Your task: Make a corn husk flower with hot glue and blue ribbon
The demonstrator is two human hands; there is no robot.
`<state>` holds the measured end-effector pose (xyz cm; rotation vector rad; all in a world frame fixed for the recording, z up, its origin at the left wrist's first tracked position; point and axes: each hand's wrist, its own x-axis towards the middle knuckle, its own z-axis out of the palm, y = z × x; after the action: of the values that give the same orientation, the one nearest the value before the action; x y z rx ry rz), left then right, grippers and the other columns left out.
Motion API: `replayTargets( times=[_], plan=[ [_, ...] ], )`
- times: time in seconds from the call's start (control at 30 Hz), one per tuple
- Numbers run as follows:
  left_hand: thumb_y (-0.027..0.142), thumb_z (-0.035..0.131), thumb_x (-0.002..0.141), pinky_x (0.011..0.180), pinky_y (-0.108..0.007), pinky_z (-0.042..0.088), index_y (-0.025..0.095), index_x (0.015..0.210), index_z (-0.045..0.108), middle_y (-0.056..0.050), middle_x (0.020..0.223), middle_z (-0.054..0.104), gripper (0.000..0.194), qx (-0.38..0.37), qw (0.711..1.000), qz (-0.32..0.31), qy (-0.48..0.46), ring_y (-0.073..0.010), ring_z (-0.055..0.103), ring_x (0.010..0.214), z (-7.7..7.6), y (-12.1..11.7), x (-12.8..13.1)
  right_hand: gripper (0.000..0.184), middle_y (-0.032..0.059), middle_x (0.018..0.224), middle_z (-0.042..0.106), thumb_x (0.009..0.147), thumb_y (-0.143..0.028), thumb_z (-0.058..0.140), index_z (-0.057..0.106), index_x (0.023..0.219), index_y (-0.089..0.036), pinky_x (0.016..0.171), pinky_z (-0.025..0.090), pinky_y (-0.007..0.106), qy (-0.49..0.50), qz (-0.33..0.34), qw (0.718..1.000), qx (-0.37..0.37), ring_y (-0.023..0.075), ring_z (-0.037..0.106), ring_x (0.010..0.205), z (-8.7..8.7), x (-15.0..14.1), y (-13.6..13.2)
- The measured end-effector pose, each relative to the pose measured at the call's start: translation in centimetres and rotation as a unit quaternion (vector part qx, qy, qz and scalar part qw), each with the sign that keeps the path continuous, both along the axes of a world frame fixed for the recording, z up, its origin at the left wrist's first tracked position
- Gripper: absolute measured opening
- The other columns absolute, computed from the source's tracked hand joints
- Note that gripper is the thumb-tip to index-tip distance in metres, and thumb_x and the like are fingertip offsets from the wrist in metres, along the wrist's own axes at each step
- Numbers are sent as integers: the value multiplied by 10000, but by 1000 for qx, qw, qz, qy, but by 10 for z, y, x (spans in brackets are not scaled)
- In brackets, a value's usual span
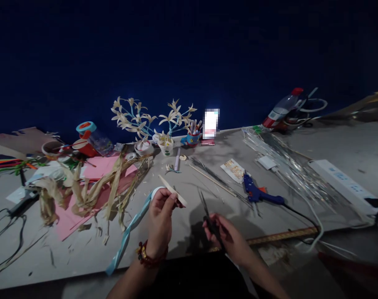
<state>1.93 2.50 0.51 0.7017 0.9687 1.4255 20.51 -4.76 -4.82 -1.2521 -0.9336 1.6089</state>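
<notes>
My left hand point(163, 211) pinches a pale strip of dried corn husk point(173, 191) between thumb and fingers. In my right hand point(223, 234) is a pair of dark scissors point(210, 222), with the blades pointing up and away from me. The scissors and the husk strip are apart. A blue ribbon point(129, 232) runs along the table beside my left wrist, its roll partly hidden behind the hand. Dried corn husks point(83, 195) lie to the left on pink paper point(71, 220).
Husk flowers in small pots point(165, 146) stand at the back. A blue glue gun point(259, 192), thin wires point(220, 178) and a wooden stick point(212, 178) lie right of centre. Farther right are a plastic-wrapped wire bundle point(288, 162), a power strip point(340, 182) and a bottle point(281, 109).
</notes>
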Motion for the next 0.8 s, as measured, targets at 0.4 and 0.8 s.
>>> replayTargets(
  times=[0.4,0.8],
  plan=[
    [303,785,752,596,-226,495,186,755,575,45,642,616,241,-18,999,11,-25,-96,599,560,4,-5,10,540,5,793,562,655,-677,766,535,852,-231,666,504,288,29,79,996,12,158,549,672,14,-27,3],
    [276,784,749,594,-232,505,185,771,575,46,660,618,229,-13,999,-1,-47,-99,609,562,5,-7,13,560,-22,738,505,644,-672,783,515,844,-223,571,405,246,72,38,997,-15,112,451,585,16,-34,2]
  ],
)
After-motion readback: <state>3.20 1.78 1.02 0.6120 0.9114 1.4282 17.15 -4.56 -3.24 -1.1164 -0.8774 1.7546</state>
